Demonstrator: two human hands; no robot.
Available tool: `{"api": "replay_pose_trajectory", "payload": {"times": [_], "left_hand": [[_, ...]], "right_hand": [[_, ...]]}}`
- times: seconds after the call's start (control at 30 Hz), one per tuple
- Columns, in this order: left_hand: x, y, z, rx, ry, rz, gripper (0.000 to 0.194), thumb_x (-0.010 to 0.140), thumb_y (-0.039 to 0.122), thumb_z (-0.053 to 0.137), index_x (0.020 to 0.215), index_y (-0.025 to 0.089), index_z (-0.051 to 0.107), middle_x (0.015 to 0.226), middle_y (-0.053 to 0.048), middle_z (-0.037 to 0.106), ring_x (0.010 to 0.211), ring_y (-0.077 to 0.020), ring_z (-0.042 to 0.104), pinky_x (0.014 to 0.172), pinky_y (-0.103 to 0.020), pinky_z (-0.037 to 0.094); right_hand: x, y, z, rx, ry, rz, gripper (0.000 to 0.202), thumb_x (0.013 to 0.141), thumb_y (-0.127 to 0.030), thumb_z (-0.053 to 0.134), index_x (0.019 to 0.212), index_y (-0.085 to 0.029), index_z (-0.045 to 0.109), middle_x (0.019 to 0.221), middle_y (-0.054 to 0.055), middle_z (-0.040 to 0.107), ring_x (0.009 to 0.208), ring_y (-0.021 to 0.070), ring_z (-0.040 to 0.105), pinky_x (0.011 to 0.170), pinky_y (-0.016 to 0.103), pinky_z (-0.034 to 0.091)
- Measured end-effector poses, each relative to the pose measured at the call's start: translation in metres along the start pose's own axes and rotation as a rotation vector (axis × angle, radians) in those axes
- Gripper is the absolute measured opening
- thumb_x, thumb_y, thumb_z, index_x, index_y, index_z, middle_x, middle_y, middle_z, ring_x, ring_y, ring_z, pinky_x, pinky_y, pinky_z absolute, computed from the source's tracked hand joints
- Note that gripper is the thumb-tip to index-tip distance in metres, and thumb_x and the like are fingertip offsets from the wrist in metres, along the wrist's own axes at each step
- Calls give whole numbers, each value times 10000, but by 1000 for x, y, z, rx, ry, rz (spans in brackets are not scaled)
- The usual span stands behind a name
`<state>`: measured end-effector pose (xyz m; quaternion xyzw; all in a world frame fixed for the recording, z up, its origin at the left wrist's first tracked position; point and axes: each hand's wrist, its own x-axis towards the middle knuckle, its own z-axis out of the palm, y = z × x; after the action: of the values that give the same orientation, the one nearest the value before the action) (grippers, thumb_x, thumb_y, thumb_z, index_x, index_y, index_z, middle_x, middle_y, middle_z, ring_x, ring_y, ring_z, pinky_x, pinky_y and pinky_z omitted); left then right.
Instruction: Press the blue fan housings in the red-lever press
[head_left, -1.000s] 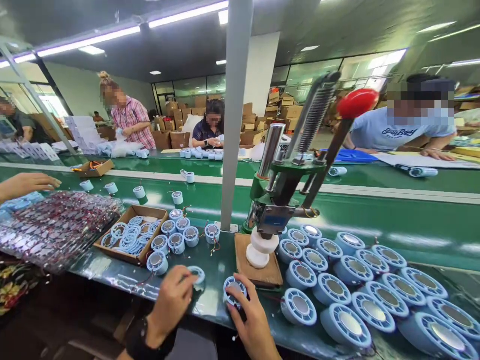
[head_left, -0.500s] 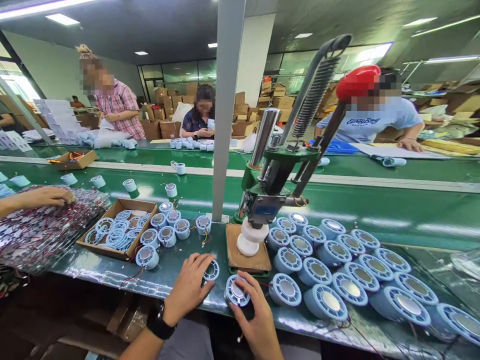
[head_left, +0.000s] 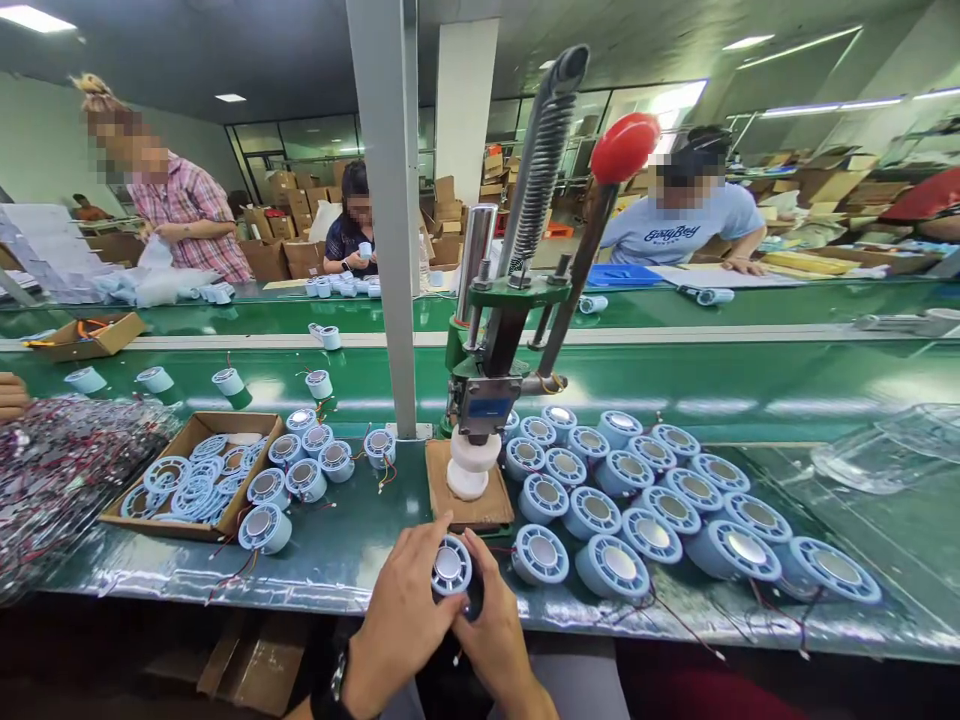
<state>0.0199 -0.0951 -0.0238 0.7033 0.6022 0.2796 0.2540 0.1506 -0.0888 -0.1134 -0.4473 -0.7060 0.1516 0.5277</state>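
Observation:
A light-blue round housing [head_left: 451, 566] with a silver disc in its middle is between my two hands at the bench's front edge. My left hand [head_left: 409, 590] is closed round its left side, thumb at the near edge. From the right, my right hand [head_left: 491, 610] grips the same housing, its thumb near the left thumb. A slotted blue ring lies round the disc on top; whether it is fully seated I cannot tell. Just beyond my fingers stands a hand press [head_left: 487, 390] with a white round pad [head_left: 468, 478] on a brown board.
Several similar blue housings [head_left: 595, 510] with thin wires crowd the bench right of the press. On the left are a cardboard box [head_left: 259, 460] of blue rings and a heap of wired parts [head_left: 75, 470]. A grey post [head_left: 386, 200] rises behind. Co-workers sit and stand across the conveyor.
My left hand has moved right with the blue ring to the housing in my right hand, and both hands now close round it. The view has swung right.

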Motion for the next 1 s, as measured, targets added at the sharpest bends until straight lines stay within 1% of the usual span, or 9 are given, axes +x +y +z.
{"api": "replay_pose_trajectory", "payload": {"times": [0.2, 0.37, 0.47, 0.53, 0.6, 0.63, 0.8, 0.9, 1.0], "left_hand": [[3, 9, 0, -64, 19, -110, 749, 666, 24, 634, 1375, 247, 540, 1220, -63, 639, 1197, -274, 549, 1075, -458, 441], [-2, 1, 14, -231, 122, -174, 741, 649, 32, 626, 1343, 280, 549, 1286, -51, 605, 1256, -265, 519, 1119, -452, 391], [-8, -8, 30, -318, 178, -167, 668, 716, 104, 602, 1364, 246, 521, 1352, -88, 572, 1307, -275, 493, 1137, -468, 369], [-12, -14, 40, -358, 177, -144, 585, 792, 194, 573, 1373, 211, 507, 1402, -121, 548, 1340, -286, 475, 1147, -486, 357], [-13, -17, 42, -367, 158, -157, 564, 810, 265, 580, 1365, 191, 512, 1415, -139, 552, 1342, -304, 482, 1142, -501, 360], [-13, -18, 40, -360, 147, -180, 573, 784, 277, 610, 1344, 188, 531, 1396, -141, 574, 1321, -314, 503, 1131, -503, 371], [15, -11, -6, -352, 138, -208, 525, 643, 245, 709, 1162, 202, 644, 1116, -81, 729, 1031, -287, 663, 971, -425, 494], [51, -6, -36, -353, 240, -169, 511, 620, 261, 746, 1119, 193, 660, 1036, -65, 745, 945, -267, 677, 896, -394, 513], [87, -1, -40, -403, 282, -105, 532, 587, 237, 795, 1100, 174, 668, 1037, -79, 744, 943, -269, 677, 890, -394, 510]], "right_hand": [[0, -1, -2, 35, -17, 30, 685, 777, -100, 525, 1444, -188, 400, 1312, 121, 621, 1162, 217, 648, 944, 337, 576], [-1, 0, 0, 62, -73, 64, 706, 796, -91, 520, 1477, -190, 362, 1313, 125, 611, 1186, 219, 631, 973, 352, 562], [6, -4, -11, 35, -247, 78, 689, 763, -35, 457, 1436, -179, 447, 1375, 125, 563, 1275, 222, 564, 1054, 372, 512], [21, -13, -31, -33, -439, 63, 743, 710, -13, 459, 1432, -183, 478, 1387, 121, 555, 1278, 239, 562, 1051, 375, 517], [53, -31, -65, -119, -553, -21, 773, 701, -24, 505, 1448, -220, 473, 1389, 108, 558, 1255, 261, 579, 1013, 382, 547], [76, -44, -85, -163, -528, -94, 752, 729, -47, 537, 1452, -242, 469, 1382, 101, 565, 1242, 269, 586, 996, 394, 557], [243, -125, -179, -357, 120, -472, 445, 885, -191, 604, 1328, -221, 564, 1289, 99, 611, 1225, 271, 572, 1055, 488, 483], [342, -152, -190, -328, 322, -403, 354, 886, -154, 591, 1239, -141, 609, 1109, 93, 667, 1089, 236, 627, 1018, 461, 481], [396, -148, -170, -87, 223, -178, 277, 932, -76, 401, 1035, -113, 655, 737, 16, 645, 699, 140, 660, 745, 297, 553]]}}
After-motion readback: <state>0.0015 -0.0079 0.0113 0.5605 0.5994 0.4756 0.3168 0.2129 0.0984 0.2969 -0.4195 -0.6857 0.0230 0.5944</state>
